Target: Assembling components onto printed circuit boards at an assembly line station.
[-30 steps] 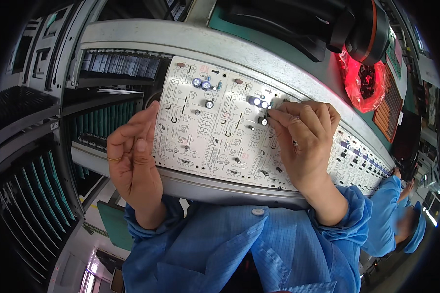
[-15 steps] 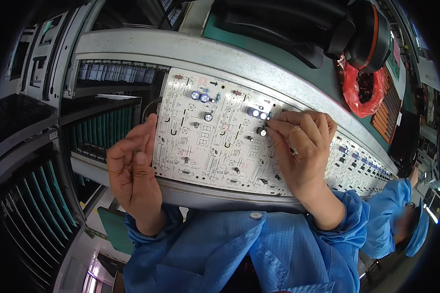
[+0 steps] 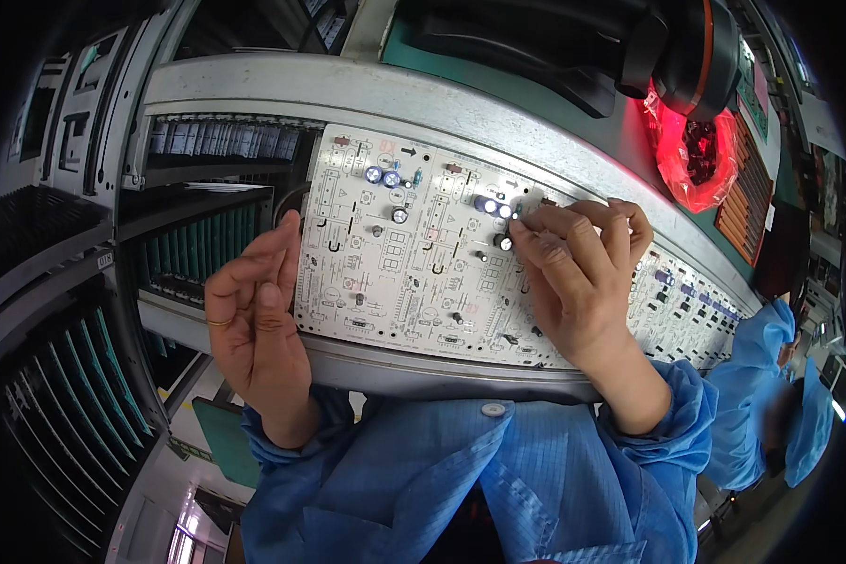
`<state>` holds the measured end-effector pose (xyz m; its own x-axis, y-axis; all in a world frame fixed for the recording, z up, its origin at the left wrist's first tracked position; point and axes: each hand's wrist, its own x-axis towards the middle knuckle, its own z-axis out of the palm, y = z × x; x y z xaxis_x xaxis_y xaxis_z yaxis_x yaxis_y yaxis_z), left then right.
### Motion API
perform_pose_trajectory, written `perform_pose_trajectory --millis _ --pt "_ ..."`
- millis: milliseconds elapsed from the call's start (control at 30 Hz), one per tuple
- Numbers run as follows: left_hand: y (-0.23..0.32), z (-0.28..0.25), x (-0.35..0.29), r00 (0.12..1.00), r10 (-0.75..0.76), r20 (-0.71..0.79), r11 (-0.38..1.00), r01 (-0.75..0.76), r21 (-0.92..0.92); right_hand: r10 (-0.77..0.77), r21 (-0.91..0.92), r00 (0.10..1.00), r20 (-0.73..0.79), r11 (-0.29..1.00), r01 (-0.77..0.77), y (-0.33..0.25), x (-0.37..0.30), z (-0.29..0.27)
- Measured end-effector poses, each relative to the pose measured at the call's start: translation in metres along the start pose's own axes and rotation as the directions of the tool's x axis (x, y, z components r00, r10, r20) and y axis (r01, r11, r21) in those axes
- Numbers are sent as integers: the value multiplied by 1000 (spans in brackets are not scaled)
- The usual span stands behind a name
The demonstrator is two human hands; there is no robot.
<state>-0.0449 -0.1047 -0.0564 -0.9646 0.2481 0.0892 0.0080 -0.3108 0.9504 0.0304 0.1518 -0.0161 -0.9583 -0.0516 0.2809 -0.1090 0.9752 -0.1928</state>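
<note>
Boards: two white circuit boards in view. The near one [image 3: 414, 263] lies flat on the grey metal rail [image 3: 423, 362], directly ahead of the person. The second board [image 3: 681, 310] sits further right along the same rail, partly hidden behind the right wrist.
Board axis: long side of the near board runs left to right along the rail, tilting down toward the right in this view; printed face up.
Parts on near board: three blue-topped round capacitors [image 3: 383, 177] in a cluster near the upper left; at least two more [image 3: 489, 205] near the upper right, beside the fingertips. Exact count of small dark parts cannot be told.
Left hand: one, left hand [image 3: 258, 320], at the board's left edge, fingers [image 3: 277, 246] loosely curled and half open, touching the edge; nothing gripped. One ring on a finger.
Right hand: one, right hand [image 3: 578, 277], resting over the board's right end, fingertips pinched together at the upper right corner on a small part [image 3: 515, 212]; what it is cannot be told.
Sleeves: blue coat [image 3: 498, 479], both arms.
Others: one person in blue [image 3: 766, 395] at far right.
Lamp: one red-lit object [image 3: 691, 150] above the rail.
</note>
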Motion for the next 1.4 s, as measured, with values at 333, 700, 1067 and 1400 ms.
perform_pose_trajectory --millis 333,700,1067,1400 --pt "-1 10 4 998 38 -51 997 -34 73 13 -43 1000 19 999 -12 14 -14 -25" --pt "6 19 5 985 -37 -169 994 53 95 383 -276 837 -390 819 -503 199 -122 -120" --pt "28 23 0 985 -139 -102 981 151 120 358 -381 808 -467 744 -550 330 -174 -128" --pt "82 106 -25 787 -568 240 823 534 194 328 -464 919 -218 793 -393 357 -157 -133"
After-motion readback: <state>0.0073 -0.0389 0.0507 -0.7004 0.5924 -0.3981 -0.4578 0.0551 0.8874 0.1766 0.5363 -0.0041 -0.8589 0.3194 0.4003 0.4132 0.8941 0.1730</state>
